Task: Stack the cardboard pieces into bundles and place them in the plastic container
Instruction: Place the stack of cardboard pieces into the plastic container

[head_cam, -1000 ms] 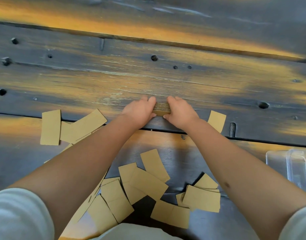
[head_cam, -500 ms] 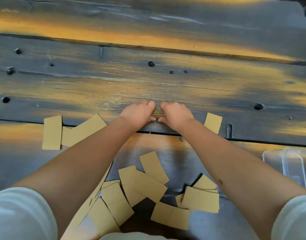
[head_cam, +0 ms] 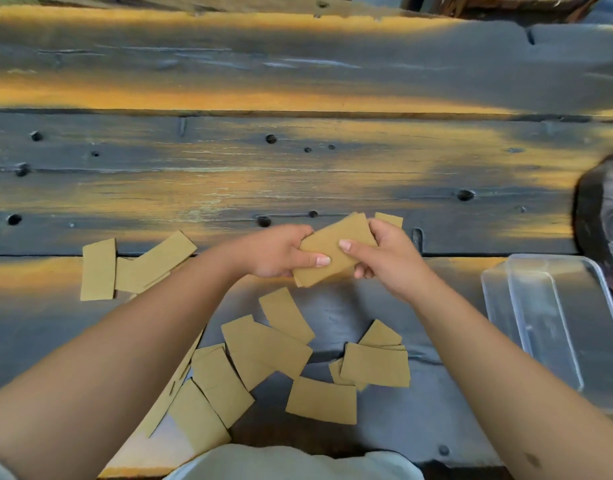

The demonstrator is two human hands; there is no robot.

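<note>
Holding a bundle of cardboard pieces (head_cam: pixel 334 249) between them, the left hand (head_cam: pixel 279 252) and the right hand (head_cam: pixel 384 254) met above the middle of the surface (head_cam: pixel 298 174). The bundle was a flat, tan, matte rectangle, tilted so its far end rose toward the right, with a few edges of lower pieces showing slightly out of line at its near corner. The left thumb lay across the top near the lower edge while the left fingers curled beneath; the right fingers (head_cam: pixel 362 270) pinched the other end, thumb on top. Both hands were closed on the bundle and lifted clear of the boards.

The surface was made of broad, weathered wooden planks, dark grey with streaks of orange glow, pitted with round holes and split by long seams. Loose cardboard pieces (head_cam: pixel 263 348), the same tan rectangles, lay scattered and overlapping near the person, between the forearms. Another small group (head_cam: pixel 138 265) sat to the left, and one piece (head_cam: pixel 389 220) peeked out just beyond the right hand.

At the right, a clear plastic container (head_cam: pixel 495 306) with rounded corners rested near the surface's edge, well apart from the hands. A dark rounded object (head_cam: pixel 599 216) stood just beyond it. The far planks lay open and bare.
</note>
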